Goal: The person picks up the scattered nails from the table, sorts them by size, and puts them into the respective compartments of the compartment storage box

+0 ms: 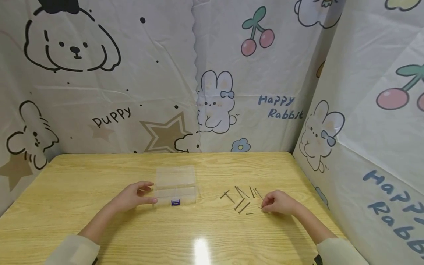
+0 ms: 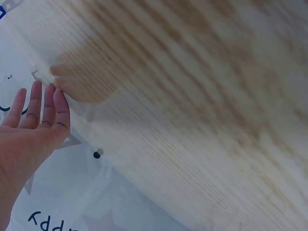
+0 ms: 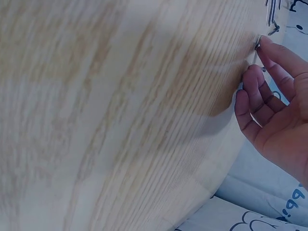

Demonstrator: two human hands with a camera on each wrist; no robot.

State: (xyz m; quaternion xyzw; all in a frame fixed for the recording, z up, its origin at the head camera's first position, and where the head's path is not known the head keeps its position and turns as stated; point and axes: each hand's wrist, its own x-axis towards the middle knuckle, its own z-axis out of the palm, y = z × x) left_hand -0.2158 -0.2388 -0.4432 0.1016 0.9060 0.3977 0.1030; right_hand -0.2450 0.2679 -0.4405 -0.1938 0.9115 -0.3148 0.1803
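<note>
A clear plastic box (image 1: 175, 192) with its lid (image 1: 175, 176) laid back stands left of the middle of the table; a blue latch (image 1: 175, 202) marks its front. My left hand (image 1: 134, 195) is at the box's left side, thumb at the front corner and fingers loosely bent. In the left wrist view this hand (image 2: 36, 118) shows an uncovered palm. On the right, my right hand (image 1: 279, 202) pinches a small screw (image 1: 260, 208) between its fingertips, low over the table. Several thin dark screws (image 1: 245, 208) lie scattered to its left.
The wood-grain table (image 1: 149, 239) ends at a patterned cloth wall (image 1: 165, 73) behind. Another cloth panel (image 1: 371, 147) rises along the right side, near my right forearm. One short screw (image 1: 250, 214) lies nearest the front of the scattered group.
</note>
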